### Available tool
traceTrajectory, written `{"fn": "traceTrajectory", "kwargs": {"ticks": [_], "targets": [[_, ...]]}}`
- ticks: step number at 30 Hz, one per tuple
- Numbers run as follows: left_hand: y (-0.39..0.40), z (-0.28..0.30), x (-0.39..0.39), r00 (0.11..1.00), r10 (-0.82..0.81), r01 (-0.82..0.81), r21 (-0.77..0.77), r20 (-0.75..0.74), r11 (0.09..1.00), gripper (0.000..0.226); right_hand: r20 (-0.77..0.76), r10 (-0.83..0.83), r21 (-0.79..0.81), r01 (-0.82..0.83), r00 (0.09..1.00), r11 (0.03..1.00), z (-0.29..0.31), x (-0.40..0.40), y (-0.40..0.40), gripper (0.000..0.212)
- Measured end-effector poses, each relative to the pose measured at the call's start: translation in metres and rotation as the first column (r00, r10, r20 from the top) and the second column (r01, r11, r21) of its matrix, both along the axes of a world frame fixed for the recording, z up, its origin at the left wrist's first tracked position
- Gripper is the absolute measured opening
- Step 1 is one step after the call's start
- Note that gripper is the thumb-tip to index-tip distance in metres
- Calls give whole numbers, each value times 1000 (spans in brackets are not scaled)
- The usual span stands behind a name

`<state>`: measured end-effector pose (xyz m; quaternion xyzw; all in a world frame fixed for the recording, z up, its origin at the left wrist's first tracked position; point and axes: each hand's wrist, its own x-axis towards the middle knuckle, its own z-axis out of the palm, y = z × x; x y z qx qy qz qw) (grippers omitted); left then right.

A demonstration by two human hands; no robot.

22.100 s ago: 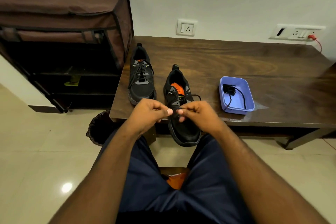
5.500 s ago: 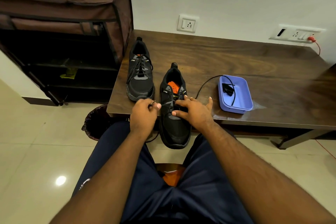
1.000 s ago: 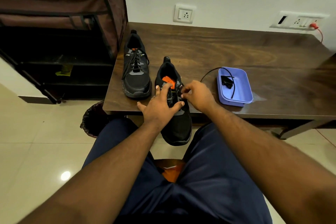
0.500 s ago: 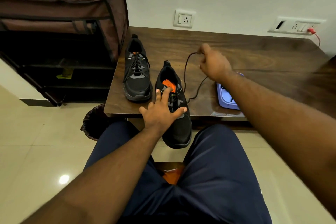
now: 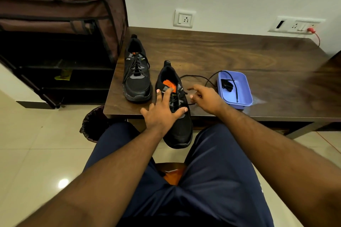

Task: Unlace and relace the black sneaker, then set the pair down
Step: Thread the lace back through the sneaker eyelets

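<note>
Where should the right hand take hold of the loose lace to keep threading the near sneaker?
Probably pinch the loose lace near its free tip beside the near sneaker, coming from the right, where the right hand hovers; the left hand covers the other side.

A dark wooden table (image 5: 239, 55) is carrying a laced black sneaker (image 5: 137, 77) at its left end. Beside it a second sneaker (image 5: 177, 116) is overhanging the front edge, its loose lace (image 5: 195, 77) trailing across the wood toward a blue tray (image 5: 247, 94) sitting further right.
</note>
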<state>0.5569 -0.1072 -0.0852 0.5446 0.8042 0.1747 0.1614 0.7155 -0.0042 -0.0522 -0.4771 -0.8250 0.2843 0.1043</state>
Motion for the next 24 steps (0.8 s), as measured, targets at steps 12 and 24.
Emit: {"fn": "traceTrajectory", "kwargs": {"ticks": [12, 24], "targets": [[2, 6, 1, 997, 31, -31, -10, -67, 999, 87, 519, -4, 367, -219, 854, 904, 30, -19, 1, 21], [1, -1, 3, 999, 36, -37, 62, 14, 997, 77, -318, -113, -545, -84, 941, 834, 36, 20, -57, 22]]}}
